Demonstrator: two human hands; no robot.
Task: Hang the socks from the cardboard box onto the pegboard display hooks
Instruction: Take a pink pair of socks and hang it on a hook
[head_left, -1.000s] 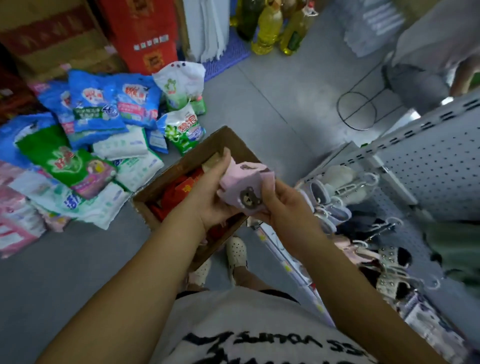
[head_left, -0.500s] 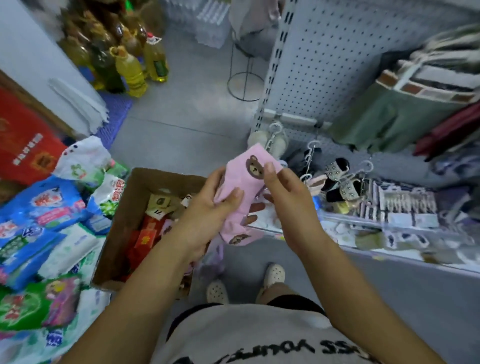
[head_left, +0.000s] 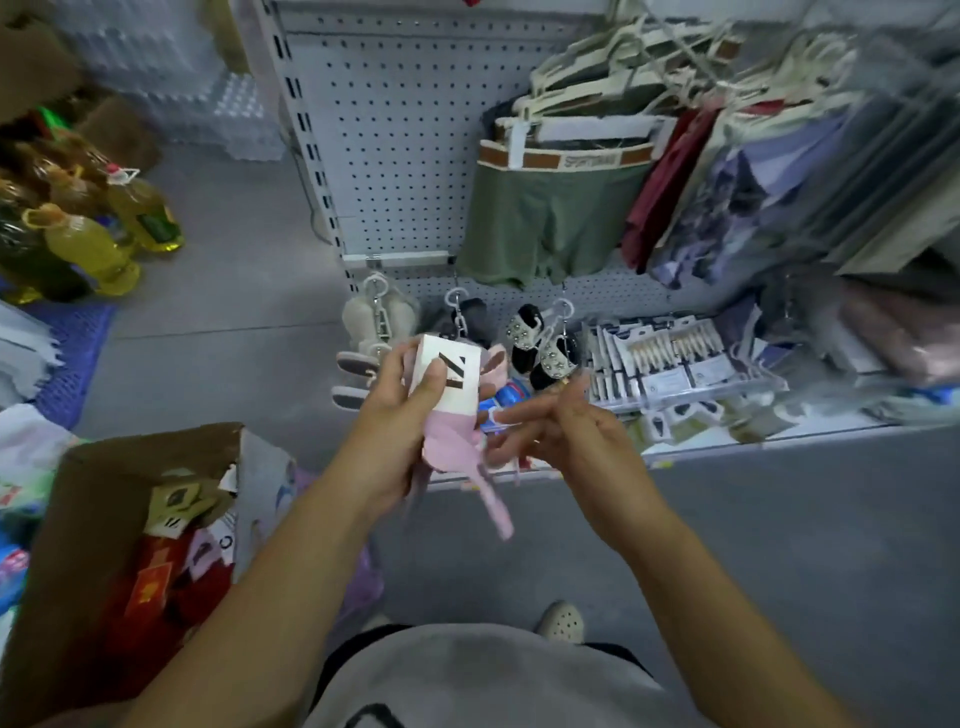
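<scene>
My left hand (head_left: 402, 410) grips a pair of pink socks (head_left: 457, 447) by its white card label, held up in front of the lower hooks of the grey pegboard (head_left: 405, 145). My right hand (head_left: 563, 431) hovers just right of the socks with fingers spread, its fingertips near the card's lower edge; whether they touch is unclear. The cardboard box (head_left: 98, 525) sits on the floor at lower left with red and other sock packs inside. Several sock pairs (head_left: 540, 345) hang on hooks behind my hands.
Green shorts (head_left: 550, 218) and other clothes hang on the upper pegboard. A low shelf (head_left: 691, 364) holds small packaged goods. Oil bottles (head_left: 93, 244) stand on the floor at left. My shoe (head_left: 563, 621) shows below on grey floor.
The view has swung right and up toward the pegboard. The socks turned so the white label faces me. My right hand has let go and opened beside them.
</scene>
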